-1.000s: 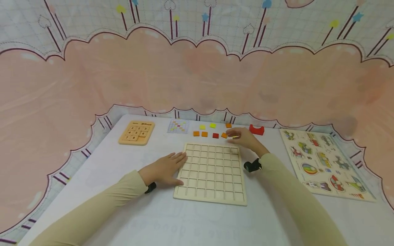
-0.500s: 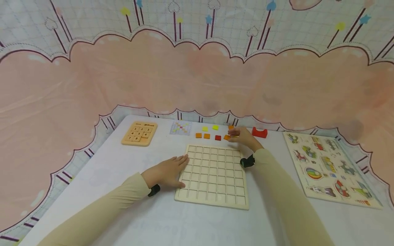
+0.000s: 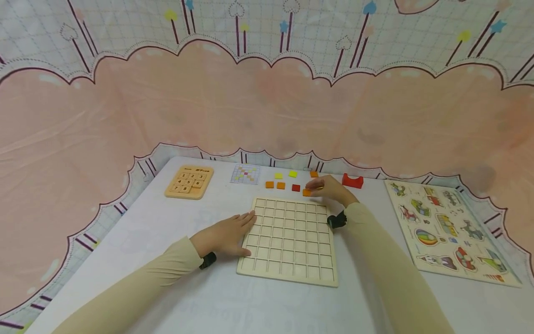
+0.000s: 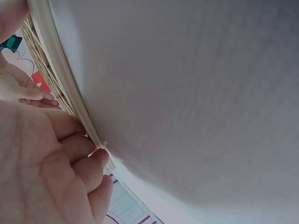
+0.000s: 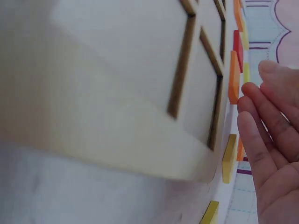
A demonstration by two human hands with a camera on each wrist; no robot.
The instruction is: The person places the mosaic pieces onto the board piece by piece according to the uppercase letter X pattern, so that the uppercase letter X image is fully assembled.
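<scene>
Head view first: what room do you have around you?

I have a pinkish, patterned cloth [image 3: 258,102] rising at the far side and showing to left and right, and a white table [image 3: 133,227] under everything. To the right, well apart from my work, lies a picture board [image 3: 454,241]. Nearer the middle is my wooden grid board [image 3: 289,241], grooved squares facing up.

And your hands?

My left hand [image 3: 225,233] is spread along the grid board's left edge, thumb at the near end; light pressure should be enough to stop a slide. My right hand [image 3: 329,190] reaches past the far right corner, fingers extended and close together. I see nothing held in them.

Anything crowding you?

Not much, I judge: a number puzzle [image 3: 189,182] at far left, a pattern card [image 3: 245,174] right of it, and a red curved piece [image 3: 352,181] right of my right hand.

So where's the tile?

My orange tile [image 3: 306,192] lies just beyond the grid board's far edge, beside my right fingertips; whether they touch, I cannot tell. It looks thin, so it may skid: I'd nudge it low and slow by one edge, without brushing the red tile [image 3: 295,188] to its left.
</scene>
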